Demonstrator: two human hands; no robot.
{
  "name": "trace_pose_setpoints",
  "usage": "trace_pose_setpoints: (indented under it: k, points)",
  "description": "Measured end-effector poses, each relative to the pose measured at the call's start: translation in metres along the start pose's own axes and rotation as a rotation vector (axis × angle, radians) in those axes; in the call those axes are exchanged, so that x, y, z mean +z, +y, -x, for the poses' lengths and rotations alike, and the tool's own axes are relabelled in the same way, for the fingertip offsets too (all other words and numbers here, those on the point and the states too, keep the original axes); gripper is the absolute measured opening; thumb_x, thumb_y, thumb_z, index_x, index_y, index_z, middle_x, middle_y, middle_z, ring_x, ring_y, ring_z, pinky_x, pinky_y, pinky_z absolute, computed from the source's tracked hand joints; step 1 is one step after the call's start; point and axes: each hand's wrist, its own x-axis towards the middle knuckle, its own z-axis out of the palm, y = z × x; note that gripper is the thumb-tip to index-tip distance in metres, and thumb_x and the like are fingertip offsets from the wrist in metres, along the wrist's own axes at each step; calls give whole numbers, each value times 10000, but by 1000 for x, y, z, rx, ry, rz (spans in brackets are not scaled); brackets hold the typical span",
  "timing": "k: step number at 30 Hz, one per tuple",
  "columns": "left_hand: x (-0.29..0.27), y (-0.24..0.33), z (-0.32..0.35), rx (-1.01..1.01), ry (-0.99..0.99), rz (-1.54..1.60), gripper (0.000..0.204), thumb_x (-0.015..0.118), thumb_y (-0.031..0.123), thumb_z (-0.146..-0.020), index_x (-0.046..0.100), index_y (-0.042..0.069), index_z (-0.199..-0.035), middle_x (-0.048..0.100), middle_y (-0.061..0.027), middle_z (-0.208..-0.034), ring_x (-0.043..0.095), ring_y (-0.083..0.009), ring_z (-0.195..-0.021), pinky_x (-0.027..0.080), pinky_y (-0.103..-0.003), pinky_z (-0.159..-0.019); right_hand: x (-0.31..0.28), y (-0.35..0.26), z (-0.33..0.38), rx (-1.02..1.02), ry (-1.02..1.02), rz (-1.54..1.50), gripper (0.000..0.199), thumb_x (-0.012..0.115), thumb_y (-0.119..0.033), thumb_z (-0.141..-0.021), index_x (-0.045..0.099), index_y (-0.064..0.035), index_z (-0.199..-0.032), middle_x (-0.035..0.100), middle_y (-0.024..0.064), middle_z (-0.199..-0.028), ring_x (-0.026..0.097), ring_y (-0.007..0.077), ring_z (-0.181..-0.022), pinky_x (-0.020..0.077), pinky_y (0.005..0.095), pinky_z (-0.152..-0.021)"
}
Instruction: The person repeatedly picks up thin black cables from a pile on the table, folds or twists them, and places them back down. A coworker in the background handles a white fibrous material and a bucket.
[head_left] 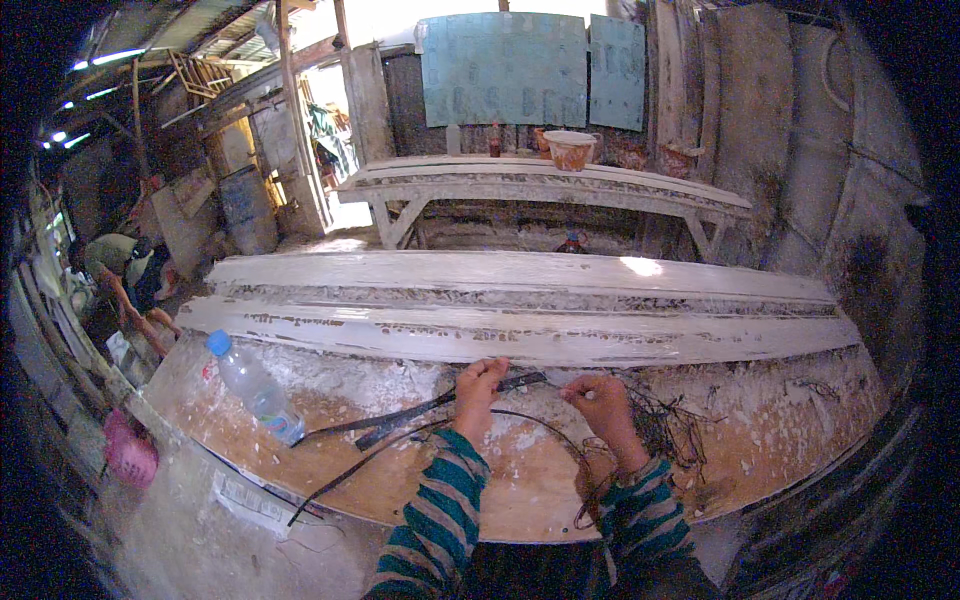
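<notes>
Over the bench [540,505], both my left hand [478,395] and right hand [605,410] have fingertips together, likely for fine control; I can't tell what they clamp. The black strip [378,434] slants from the bench's left; dark strands [665,420] lie rightward, probably for reach.

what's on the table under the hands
A clear bottle with a blue cap, black strips, a tangle of dark strands and long white boards. What lies beneath the boards is hidden.
</notes>
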Motion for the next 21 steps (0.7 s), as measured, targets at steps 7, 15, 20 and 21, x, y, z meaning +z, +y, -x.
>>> trace_pose_setpoints:
  k: [7,15,20,21]
  points:
    - [-8,-3,-8,10,70,53,196,645,240,-776,540,134,-649,435,79,-577,344,-27,-513,253,-198,-441,19,-28,15,-244,-208,49,98,620,-180,-777,626,-89,-742,607,46,-684,582,194,-672,326,452,-891]
    - [-12,3,-7,199,-146,-50,176,625,226,-792,598,57,-829,514,41,-699,423,-55,-644,335,-213,-599,2,-25,13,-11,-392,-741,185,559,-235,-843,600,-61,-796,606,40,-758,565,159,-771,441,303,-748]
    - [-7,1,-8,168,-429,-205,300,631,243,-773,608,47,-999,565,-5,-847,494,-103,-782,394,-232,-729,-14,-16,7,-225,-362,-1544,352,507,-430,-828,620,-109,-917,595,49,-943,571,234,-874,405,430,-873]
    - [-8,0,-8,190,-531,-374,327,641,258,-758,608,58,-1015,571,-22,-881,511,-126,-816,402,-246,-757,-16,-15,6,-192,-378,-1722,401,478,-474,-822,612,-120,-955,587,54,-971,567,248,-891,389,456,-887]
